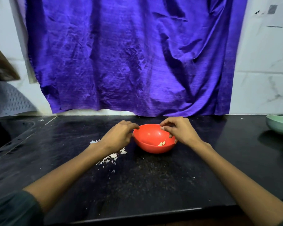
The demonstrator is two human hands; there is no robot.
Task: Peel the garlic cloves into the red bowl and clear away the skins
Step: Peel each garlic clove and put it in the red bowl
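In the red bowl (147,144), three peeled cloves (161,143)

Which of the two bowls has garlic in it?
The red bowl between the hands, with a few peeled cloves at its bottom. The green bowl sits at the counter's far right edge; no garlic shows in it.

Counter (153,185) lies open nearside; bowl (147,148) mid-counter, skins (111,156) beside it, green dish (279,126) far right.
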